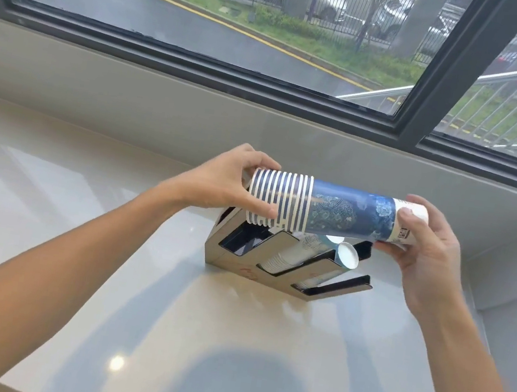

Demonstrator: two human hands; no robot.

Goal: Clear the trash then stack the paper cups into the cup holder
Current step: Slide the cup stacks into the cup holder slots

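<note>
A nested stack of blue-patterned paper cups [338, 212] lies horizontally in the air, rims to the left, base to the right. My left hand [229, 181] grips the rim end and my right hand [423, 250] holds the base end. Directly below stands the slanted metal cup holder [234, 261] with several slots. Its middle slot holds a stack of white cups [283, 256], and a blue-sided stack with a white base [346, 255] lies in the slot to the right. The left slot looks dark and empty.
The holder sits on a glossy pale counter [135, 295] that ends at a low grey wall [132, 89] under a large window [212, 4]. A step down in the counter lies at the right [505, 333].
</note>
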